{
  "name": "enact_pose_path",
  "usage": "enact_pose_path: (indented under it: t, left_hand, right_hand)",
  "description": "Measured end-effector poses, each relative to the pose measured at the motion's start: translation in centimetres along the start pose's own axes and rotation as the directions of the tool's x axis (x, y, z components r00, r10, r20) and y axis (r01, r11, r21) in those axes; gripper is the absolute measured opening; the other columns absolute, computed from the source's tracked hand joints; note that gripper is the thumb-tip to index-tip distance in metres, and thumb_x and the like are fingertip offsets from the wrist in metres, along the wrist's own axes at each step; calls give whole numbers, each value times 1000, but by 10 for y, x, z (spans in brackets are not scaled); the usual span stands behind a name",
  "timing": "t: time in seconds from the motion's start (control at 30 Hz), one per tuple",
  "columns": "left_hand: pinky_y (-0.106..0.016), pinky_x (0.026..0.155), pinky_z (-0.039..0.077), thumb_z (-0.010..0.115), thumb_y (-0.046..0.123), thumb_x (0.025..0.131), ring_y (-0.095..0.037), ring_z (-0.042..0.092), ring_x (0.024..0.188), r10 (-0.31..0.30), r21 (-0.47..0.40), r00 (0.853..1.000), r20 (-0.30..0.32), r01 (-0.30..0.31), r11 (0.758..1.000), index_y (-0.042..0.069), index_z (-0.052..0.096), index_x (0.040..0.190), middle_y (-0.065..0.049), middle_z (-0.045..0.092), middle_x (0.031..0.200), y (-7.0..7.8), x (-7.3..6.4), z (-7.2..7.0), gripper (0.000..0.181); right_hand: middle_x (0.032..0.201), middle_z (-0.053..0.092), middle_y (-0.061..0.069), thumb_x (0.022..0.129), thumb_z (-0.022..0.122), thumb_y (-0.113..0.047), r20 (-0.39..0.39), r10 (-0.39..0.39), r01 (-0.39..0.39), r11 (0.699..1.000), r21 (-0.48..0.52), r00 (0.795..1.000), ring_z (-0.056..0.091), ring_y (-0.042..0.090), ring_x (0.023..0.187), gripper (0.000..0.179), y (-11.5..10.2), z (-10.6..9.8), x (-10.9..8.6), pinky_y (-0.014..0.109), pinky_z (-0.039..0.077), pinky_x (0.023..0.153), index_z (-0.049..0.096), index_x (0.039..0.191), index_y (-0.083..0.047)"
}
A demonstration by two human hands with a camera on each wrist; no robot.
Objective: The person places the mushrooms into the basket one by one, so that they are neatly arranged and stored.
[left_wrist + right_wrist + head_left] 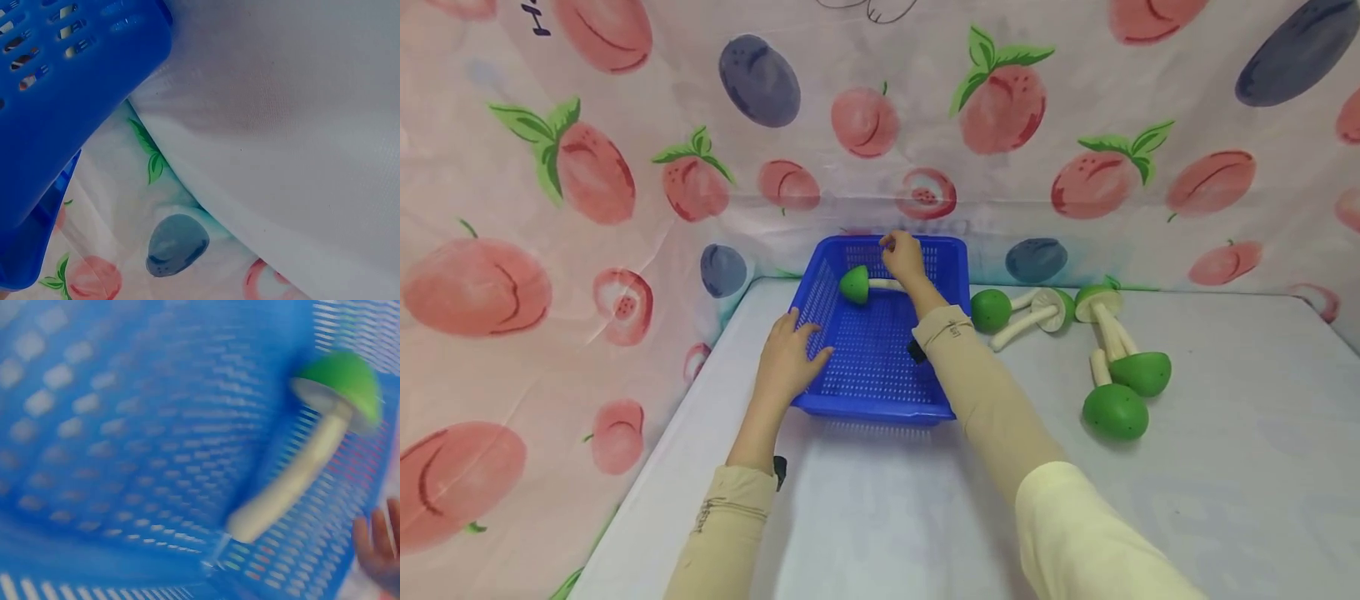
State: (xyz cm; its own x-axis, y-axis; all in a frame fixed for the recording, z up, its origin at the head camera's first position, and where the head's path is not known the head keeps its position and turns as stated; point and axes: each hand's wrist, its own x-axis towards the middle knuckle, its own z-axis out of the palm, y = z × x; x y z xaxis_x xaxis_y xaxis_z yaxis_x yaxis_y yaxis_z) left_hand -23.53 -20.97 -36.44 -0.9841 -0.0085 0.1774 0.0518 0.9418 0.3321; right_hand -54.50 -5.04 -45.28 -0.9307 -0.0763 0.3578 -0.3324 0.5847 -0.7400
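A blue perforated plastic basket point(872, 410) stands on the white-covered table. Inside it, against the far side, lies a toy mushroom point(855, 285) with a green cap and pale stem. My right hand point(904, 254) is above the basket's far end, fingers loosely bent and holding nothing. In the right wrist view its fingertips show at the lower right, apart from the mushroom point(294, 472). My left hand point(786, 354) rests at the basket's left rim, with fingers and thumb spread over the edge. In the left wrist view the basket wall point(81, 106) fills the upper left.
Right of the basket lie several more green-capped mushrooms, among them one beside its wall point(991, 311), one farther right point(1097, 304) and one nearest the front point(1116, 412). A fruit-printed cloth point(865, 200) hangs behind and to the left of the table.
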Motion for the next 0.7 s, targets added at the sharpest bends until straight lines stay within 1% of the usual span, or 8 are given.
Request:
enact_pose_path:
  t: [0.07,0.1,0.17,0.23,0.3,0.4,0.5,0.7]
  left_hand:
    - [-53,115,25,63,31,88,-42,29,138,7,-3,1000,2,-7,1000,0,58,123,-29,33,147,1,0,0,47]
    - [-53,115,25,63,30,88,-43,29,138,9,-5,1000,2,-9,1000,0,58,123,-29,33,147,1,0,0,47]
    - [-52,115,25,63,30,88,-43,28,138,10,-5,1000,1,-10,1000,-1,59,123,-29,32,147,1,0,0,46]
    - [-52,115,25,63,29,88,-43,29,138,12,-2,1000,0,-12,1000,-1,59,123,-30,32,147,0,0,-1,46]
    - [-52,115,25,63,28,88,-44,29,138,16,1,1000,-4,-16,1000,-1,59,122,-31,32,147,0,0,-3,45]
    - [-53,115,25,63,28,88,-44,29,138,25,0,1000,-2,-25,1000,-2,59,122,-31,32,147,1,1,-4,46]
    - [-53,115,24,63,29,88,-44,28,138,29,-5,1000,5,-29,1000,-2,58,123,-31,31,147,2,1,-4,47]
    - [-53,115,24,63,28,89,-45,27,138,29,-4,1000,11,-29,1000,-3,57,123,-32,31,147,0,0,-2,47]
  right_hand:
    - [91,69,5,81,51,-4,0,16,-15,994,110,1000,61,19,83,26,-33,-28,-15,29,50,69,70,96,-15]
    - [94,70,7,83,51,-3,3,14,-14,989,149,1000,62,20,87,26,-53,-43,-25,29,51,72,70,97,-13]
    - [102,70,13,88,52,-4,37,14,-22,979,204,999,63,24,96,24,-92,-71,-44,32,52,81,70,103,-7]
    - [110,68,18,90,54,-4,91,5,-24,977,213,996,62,29,103,23,-128,-95,-61,35,52,88,67,109,-2]
    - [112,67,19,92,55,-7,103,-29,7,977,212,994,62,29,104,23,-149,-106,-71,33,52,89,66,111,0]
    - [114,67,17,93,54,-10,121,-61,34,977,213,991,62,28,105,24,-166,-116,-78,30,51,88,66,111,0]
    - [113,67,16,93,54,-10,119,-86,57,971,230,989,62,27,105,23,-175,-123,-83,30,51,88,65,111,0]
    - [109,66,21,92,54,-7,76,-140,106,934,342,987,63,30,98,22,-184,-135,-92,30,51,79,66,108,2]
